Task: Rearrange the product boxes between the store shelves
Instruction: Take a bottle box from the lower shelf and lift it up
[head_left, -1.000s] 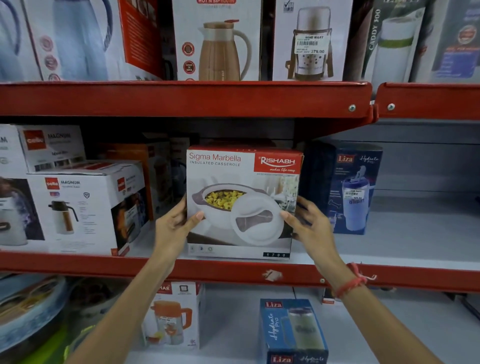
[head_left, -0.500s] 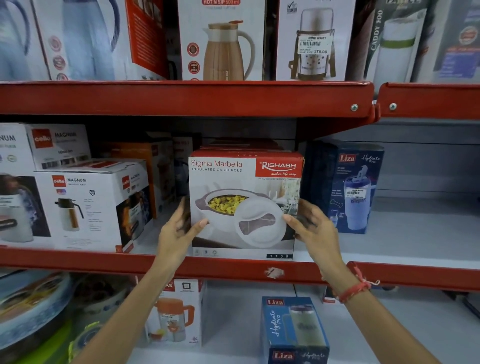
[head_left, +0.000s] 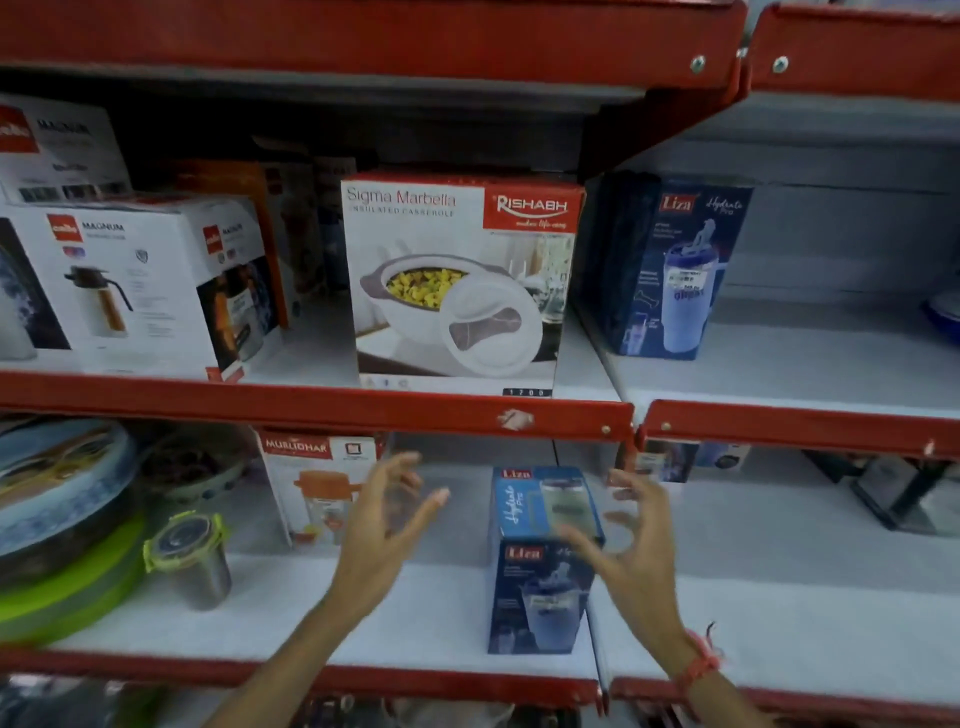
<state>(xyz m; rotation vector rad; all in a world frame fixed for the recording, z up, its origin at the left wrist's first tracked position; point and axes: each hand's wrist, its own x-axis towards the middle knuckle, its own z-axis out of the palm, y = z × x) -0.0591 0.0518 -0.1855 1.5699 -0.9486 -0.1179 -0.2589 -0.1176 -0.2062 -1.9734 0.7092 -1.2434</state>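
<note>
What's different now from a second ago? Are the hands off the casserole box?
Yes. Both hands let go of the casserole box and dropped to the lower shelf: the left hand and right hand now hover open on either side of the blue Liza box, not yet gripping it. The casserole box stays upright on the middle shelf; neighbouring boxes look unmoved.

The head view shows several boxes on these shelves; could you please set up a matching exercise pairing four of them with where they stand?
Things:
1. Rishabh casserole box
2. Cello Magnum box
3. Murlidhar jug box
4. Liza box with its top showing

Places:
A. lower shelf, between the two open hands
B. middle shelf, left of the casserole box
C. middle shelf, centre, at the front edge
D. lower shelf, behind the left hand

Pairs: 1-C, 2-B, 3-D, 4-A. The right hand touches nothing.
</note>
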